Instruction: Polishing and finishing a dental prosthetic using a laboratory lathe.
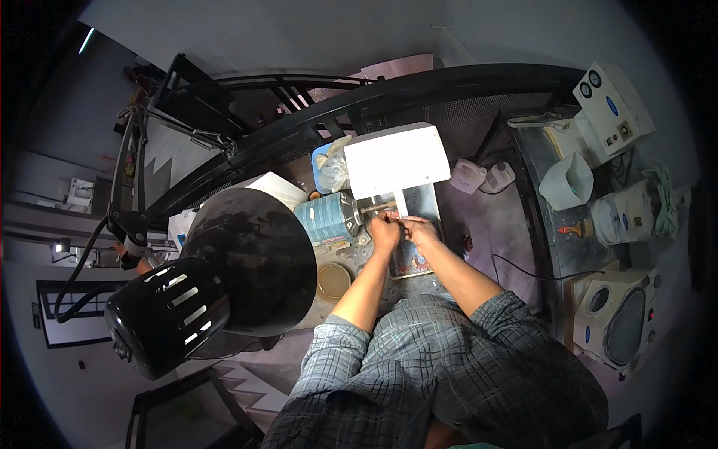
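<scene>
A grey wall (pixel 314 37) is rising behind a grey worktable (pixel 357 258). From the left, one black lamp (pixel 254 262) is looming over it, then one blue motor (pixel 321 217) and one round dish (pixel 334 281) are resting there. Just right of the motor, the left hand (pixel 386 230) and right hand (pixel 422 233) are meeting, fingers curling close together; I cannot tell what they are pinching. One white hood (pixel 396 161) is standing beyond them. Farther right, two jugs (pixel 468 176) are sitting near one white pitcher (pixel 566 183).
</scene>
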A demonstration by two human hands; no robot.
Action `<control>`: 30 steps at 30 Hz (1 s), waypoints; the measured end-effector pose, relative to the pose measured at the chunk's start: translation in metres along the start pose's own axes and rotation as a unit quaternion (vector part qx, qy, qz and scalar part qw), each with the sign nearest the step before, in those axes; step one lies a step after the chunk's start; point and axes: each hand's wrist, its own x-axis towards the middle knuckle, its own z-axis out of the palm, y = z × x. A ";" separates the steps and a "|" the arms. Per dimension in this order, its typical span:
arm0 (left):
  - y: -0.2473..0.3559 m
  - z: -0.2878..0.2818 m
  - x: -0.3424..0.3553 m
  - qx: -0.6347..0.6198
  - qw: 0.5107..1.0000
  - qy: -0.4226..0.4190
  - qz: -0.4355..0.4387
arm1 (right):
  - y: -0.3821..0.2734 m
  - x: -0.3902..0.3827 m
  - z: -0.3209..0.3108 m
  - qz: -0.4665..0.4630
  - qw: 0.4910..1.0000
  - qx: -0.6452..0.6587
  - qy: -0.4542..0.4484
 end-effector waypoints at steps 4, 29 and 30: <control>0.003 -0.002 0.002 0.026 1.000 -0.002 0.000 | 0.000 0.004 0.003 0.004 1.000 -0.006 0.000; -0.058 -0.036 -0.039 -0.013 0.995 -0.072 0.069 | 0.035 -0.013 -0.072 -0.117 0.933 -0.306 -0.147; -0.059 -0.036 -0.041 -0.023 0.994 -0.094 0.055 | 0.033 -0.015 -0.073 -0.120 0.942 -0.280 -0.142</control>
